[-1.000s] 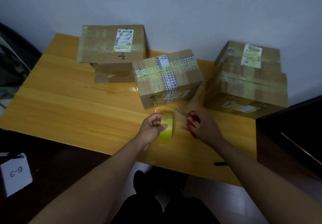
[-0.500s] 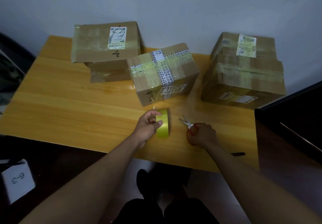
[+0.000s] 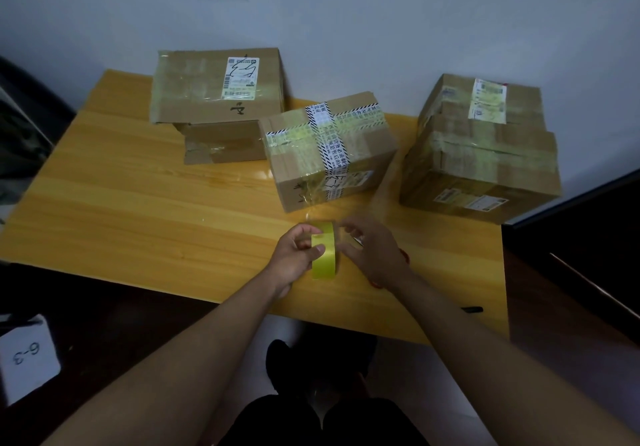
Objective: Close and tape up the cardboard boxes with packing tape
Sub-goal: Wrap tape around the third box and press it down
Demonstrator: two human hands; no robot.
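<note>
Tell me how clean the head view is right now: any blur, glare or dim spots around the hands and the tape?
Head view: dim overall, dark at the lower corners; right hand motion-blurred at its fingertips, left hand sharper, gripping the yellow tape roll; small glare on the table beside the middle box; wide-angle bending at the edges.

My left hand (image 3: pixel 294 262) and right hand (image 3: pixel 375 255) are bare, no gloves, rings or watch. Both forearms are bare with no sleeves showing. Near the bottom edge, I wear dark trousers (image 3: pixel 322 421).
</note>
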